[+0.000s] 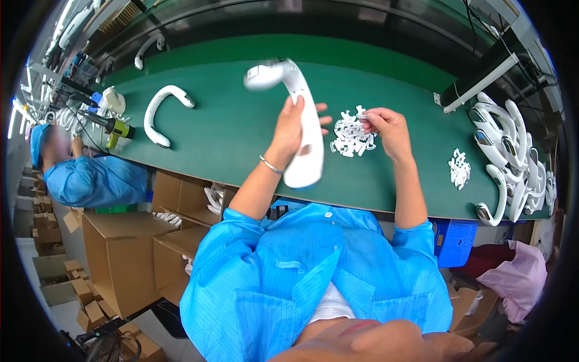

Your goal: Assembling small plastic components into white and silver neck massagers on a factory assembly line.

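My left hand is wrapped round a large white curved device of smooth plastic, raised above the green table. Its hooked far end is smeared by motion, and my fingers stick out past its right side. To the right, my right hand has thumb and fingers pinched together on a small white plastic piece. That hand is at the right edge of a loose pile of small white plastic pieces on the table.
One curved device lies at left, near a green-and-black power tool. More curved devices are heaped at right beside a smaller pile of pieces. Open cardboard boxes and a blue crate stand below. A co-worker sits at left.
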`<state>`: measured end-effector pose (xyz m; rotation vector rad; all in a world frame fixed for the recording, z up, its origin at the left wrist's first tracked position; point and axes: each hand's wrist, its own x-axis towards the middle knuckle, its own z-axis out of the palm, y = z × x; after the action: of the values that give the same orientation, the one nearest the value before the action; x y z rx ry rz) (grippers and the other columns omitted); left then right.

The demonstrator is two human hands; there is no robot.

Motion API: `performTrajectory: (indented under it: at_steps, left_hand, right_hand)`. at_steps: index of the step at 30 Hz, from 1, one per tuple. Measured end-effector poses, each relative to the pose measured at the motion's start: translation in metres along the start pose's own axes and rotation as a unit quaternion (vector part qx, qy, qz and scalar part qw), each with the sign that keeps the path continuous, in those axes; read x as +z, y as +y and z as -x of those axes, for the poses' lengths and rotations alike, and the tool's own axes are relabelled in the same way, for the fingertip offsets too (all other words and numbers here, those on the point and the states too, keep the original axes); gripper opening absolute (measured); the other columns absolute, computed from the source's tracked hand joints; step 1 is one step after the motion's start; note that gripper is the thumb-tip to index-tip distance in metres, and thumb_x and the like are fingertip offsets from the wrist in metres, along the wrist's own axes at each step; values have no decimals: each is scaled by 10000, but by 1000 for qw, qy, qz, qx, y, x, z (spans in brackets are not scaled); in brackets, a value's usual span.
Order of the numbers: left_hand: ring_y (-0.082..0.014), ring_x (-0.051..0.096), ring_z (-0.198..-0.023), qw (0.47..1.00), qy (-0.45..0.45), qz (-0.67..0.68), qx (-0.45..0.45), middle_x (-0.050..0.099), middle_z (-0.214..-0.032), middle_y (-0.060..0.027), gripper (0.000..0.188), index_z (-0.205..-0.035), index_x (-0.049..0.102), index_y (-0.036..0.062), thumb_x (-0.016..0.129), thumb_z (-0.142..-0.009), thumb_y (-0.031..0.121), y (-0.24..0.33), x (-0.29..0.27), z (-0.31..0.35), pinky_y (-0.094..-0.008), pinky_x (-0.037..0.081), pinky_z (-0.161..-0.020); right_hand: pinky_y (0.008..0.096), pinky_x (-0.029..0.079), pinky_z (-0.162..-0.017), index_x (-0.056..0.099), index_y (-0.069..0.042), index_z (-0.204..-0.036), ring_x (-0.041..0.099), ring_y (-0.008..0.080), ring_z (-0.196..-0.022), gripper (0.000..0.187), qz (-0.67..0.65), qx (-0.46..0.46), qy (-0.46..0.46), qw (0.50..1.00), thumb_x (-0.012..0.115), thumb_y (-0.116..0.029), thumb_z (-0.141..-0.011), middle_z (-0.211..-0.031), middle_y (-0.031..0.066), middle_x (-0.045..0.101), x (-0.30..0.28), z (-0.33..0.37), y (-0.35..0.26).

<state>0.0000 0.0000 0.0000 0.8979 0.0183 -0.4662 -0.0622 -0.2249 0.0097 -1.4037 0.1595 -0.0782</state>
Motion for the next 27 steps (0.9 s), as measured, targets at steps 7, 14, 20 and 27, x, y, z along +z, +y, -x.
performTrajectory:
  at_steps: [7, 14, 20, 27]
  left_hand:
    - [-222, 614, -704, 995, -1, -80, -56, 546, -930, -122, 274, -1175, 372, 39, 475, -939, 131, -16, 18, 22, -384, 572, -602]
    - [-231, 640, -881, 998, -55, 26, 29, 587, -1016, -137, 283, -1149, 463, -8, 547, -891, 70, -36, 12, 23, -358, 563, -705]
    - [-184, 632, -755, 995, -62, -12, -75, 583, -966, -119, 265, -1205, 428, 33, 454, -955, 118, -36, 21, 38, -315, 574, -640]
    - [-234, 622, -860, 990, -116, -3, -78, 536, -1073, -165, 378, -1227, 357, -14, 466, -866, -7, -24, 17, 45, -357, 568, -728]
  right_hand:
    - [218, 525, -549, 653, 11, -870, 615, 103, -604, 122, -100, 60, -46, 992, 592, -94, -882, -763, 99, 669, 23, 27, 4]
    - [221, 513, -510, 650, -1, -859, 602, 102, -580, 97, -90, 57, 8, 994, 602, -85, -865, -706, 75, 640, 35, 37, 12]
    - [216, 518, -534, 608, 30, -870, 632, 127, -643, 58, -14, -30, -4, 999, 575, -15, -854, -788, 89, 646, 40, 40, 2]
    - [241, 549, -598, 590, 46, -835, 669, 173, -782, 50, 70, -171, -31, 982, 544, 32, -845, -899, 142, 652, 42, 37, -24]
